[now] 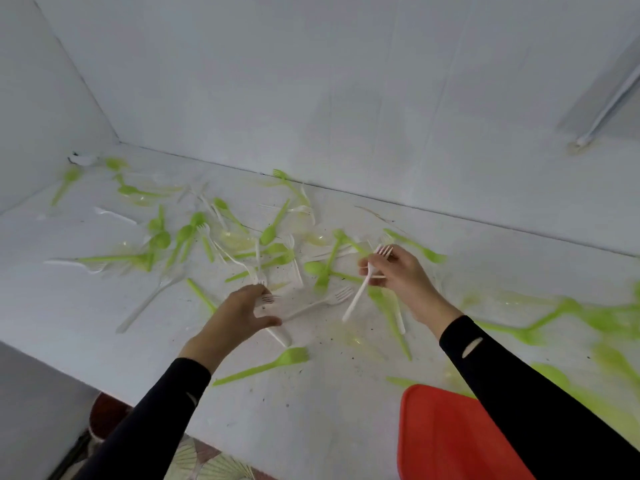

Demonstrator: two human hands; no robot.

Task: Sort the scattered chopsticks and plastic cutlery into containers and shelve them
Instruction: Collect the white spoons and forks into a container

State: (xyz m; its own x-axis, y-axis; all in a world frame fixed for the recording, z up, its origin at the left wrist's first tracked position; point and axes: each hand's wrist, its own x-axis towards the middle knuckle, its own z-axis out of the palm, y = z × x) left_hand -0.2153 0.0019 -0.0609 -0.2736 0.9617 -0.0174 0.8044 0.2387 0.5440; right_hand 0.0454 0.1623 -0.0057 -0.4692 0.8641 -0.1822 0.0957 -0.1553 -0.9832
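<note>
Green and white plastic forks and spoons lie scattered over a white tabletop (104, 341). My right hand (405, 275) pinches a white fork (363, 289) by its neck, tines up and handle hanging down to the left, lifted above the table. My left hand (239, 317) hovers low over another white fork (277, 336), fingers curved with the thumb spread; the fingertips reach its tines at about the table surface, and whether they grip it I cannot tell. A third white fork (322, 303) lies between the hands. A green fork (266, 367) lies just in front of my left wrist.
A red plastic container (446, 441) sits at the front right edge, under my right forearm. White walls close the table at the back and left. More green cutlery (568, 313) spreads to the right. A white rod (609, 105) leans on the right wall.
</note>
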